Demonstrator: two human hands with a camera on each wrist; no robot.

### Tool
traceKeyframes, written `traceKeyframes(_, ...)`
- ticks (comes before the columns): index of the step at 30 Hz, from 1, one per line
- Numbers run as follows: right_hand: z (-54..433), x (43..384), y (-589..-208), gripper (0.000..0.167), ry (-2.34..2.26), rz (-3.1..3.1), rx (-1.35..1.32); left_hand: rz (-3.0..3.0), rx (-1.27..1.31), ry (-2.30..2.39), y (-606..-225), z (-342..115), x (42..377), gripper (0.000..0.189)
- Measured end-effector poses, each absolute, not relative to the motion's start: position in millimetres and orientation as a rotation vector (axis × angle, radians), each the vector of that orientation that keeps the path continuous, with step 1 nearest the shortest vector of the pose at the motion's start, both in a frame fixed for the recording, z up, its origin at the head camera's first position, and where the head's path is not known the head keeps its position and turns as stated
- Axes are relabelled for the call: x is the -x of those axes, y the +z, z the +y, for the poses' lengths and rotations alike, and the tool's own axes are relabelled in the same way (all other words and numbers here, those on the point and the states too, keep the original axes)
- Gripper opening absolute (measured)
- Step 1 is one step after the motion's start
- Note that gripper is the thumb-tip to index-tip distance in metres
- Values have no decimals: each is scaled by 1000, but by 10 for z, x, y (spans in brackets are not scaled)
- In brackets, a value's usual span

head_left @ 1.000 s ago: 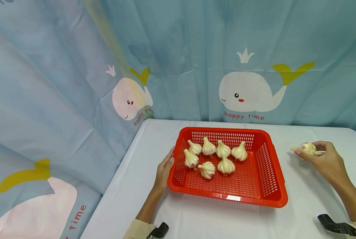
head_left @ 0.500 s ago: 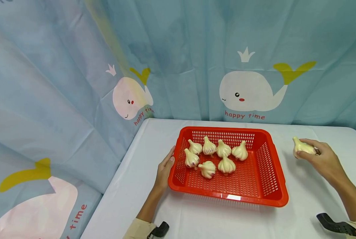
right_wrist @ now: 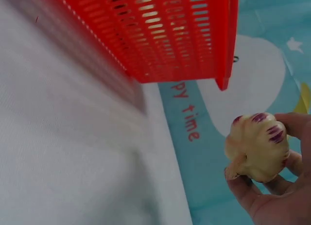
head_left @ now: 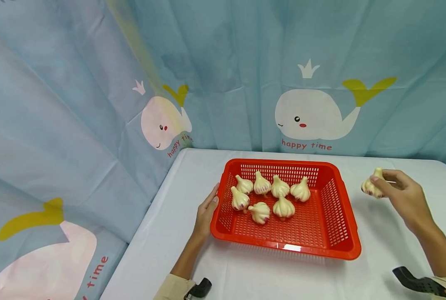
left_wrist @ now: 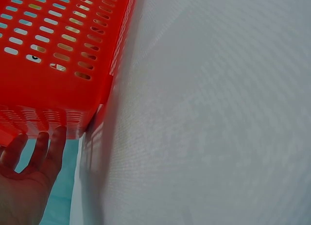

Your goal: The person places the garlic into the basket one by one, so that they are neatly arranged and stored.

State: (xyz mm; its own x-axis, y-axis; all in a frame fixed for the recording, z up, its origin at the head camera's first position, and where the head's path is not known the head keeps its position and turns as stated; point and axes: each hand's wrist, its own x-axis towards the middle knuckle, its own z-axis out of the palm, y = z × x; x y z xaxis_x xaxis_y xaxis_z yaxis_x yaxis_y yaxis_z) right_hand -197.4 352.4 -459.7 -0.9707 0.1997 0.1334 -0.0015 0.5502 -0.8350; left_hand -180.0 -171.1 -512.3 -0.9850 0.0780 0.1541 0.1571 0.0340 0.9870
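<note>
On the right in the head view, my right hand (head_left: 408,200) holds a garlic bulb (head_left: 372,188) between thumb and fingers, above the white table. Its stem points up, and the right wrist view shows the purple-streaked bulb (right_wrist: 257,147) with its root end toward the camera. A red slotted basket (head_left: 282,246) stands mid-table. Several garlic bulbs (head_left: 284,207) lie inside, mostly at the left and back. My left hand (head_left: 205,214) touches the basket's left side. In the left wrist view, that hand's extended fingers (left_wrist: 56,147) rest against the slotted wall.
A white cloth (head_left: 163,250) covers the table. Behind and to the left hangs a blue curtain (head_left: 226,116) printed with whales. Black wrist devices (head_left: 421,283) sit at both cuffs.
My right hand has turned the garlic bulb from lying sideways to stem up, and has shifted it slightly left and up. The left hand and basket stay put.
</note>
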Motion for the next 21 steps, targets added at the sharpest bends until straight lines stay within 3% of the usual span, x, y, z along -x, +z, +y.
traceKeyframes(9,3409,1955,-4426,37,1434,-2512,125,-2226,237,-2130,-5109,-1704,1789,54)
traceKeyframes(21,3303,1937,-4250,36,1539,-2411,8,-2235,213,-2126,-5108,-1701,1791,52)
